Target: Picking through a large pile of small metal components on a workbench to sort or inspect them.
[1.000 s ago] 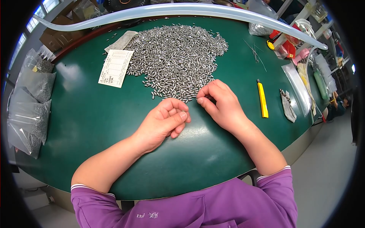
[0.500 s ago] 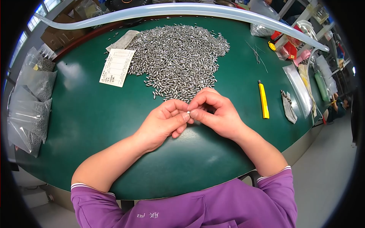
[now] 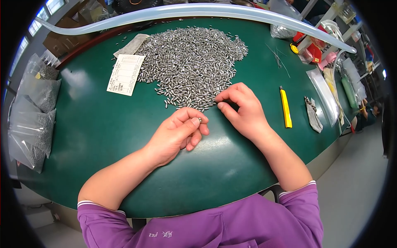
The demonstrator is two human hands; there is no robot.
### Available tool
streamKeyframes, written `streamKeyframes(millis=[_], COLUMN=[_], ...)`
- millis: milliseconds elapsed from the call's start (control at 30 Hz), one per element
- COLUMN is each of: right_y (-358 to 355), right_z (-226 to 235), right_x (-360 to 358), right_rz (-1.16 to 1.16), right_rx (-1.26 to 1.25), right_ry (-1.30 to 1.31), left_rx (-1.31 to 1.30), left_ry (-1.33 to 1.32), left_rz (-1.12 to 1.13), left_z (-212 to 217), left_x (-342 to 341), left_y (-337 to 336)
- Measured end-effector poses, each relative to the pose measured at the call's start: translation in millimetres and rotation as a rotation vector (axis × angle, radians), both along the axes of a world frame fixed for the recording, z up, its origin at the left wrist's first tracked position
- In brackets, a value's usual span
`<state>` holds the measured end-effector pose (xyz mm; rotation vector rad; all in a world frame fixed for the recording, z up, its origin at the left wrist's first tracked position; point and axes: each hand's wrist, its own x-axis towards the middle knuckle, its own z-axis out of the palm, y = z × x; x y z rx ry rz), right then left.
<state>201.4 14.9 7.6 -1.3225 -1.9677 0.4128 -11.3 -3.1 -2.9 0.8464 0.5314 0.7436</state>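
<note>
My left hand (image 3: 171, 134) is closed, pinching a small shiny metal pin (image 3: 200, 120) between thumb and forefinger, just in front of the pile. At the near right edge of the pile of small silvery metal pins (image 3: 190, 58), my right hand (image 3: 244, 109) has its thumb and forefinger slightly apart. Its fingertips reach the outermost pins, and nothing shows clearly between them. The other right fingers curl behind and are partly hidden.
A printed card (image 3: 126, 74) and a grey cloth strip (image 3: 131, 44) lie left of the pile. Filled plastic bags (image 3: 35, 115) line the left edge. A yellow cutter knife (image 3: 285, 108), thin wires (image 3: 278, 60) and a dirty cloth (image 3: 313, 115) lie right. A clear tube (image 3: 198, 9) arches across the far side.
My hands, together before, have separated. The right hand has moved away to the pile's edge; the left stays nearly in place with the metal pin in its fingers.
</note>
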Motion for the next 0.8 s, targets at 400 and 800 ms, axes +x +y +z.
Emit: streamKeyframes(millis=[400, 800], right_y=[1, 2], right_z=[-3, -3], right_x=[-5, -9], right_rz=[0.058, 0.095], right_rx=[0.125, 0.199], right_ry=[-0.176, -0.216], left_rx=[-0.012, -0.045], left_ry=[-0.031, 0.032], left_rz=[-0.002, 0.045], left_z=[-1, 3], left_x=[-1, 2], left_y=[2, 1])
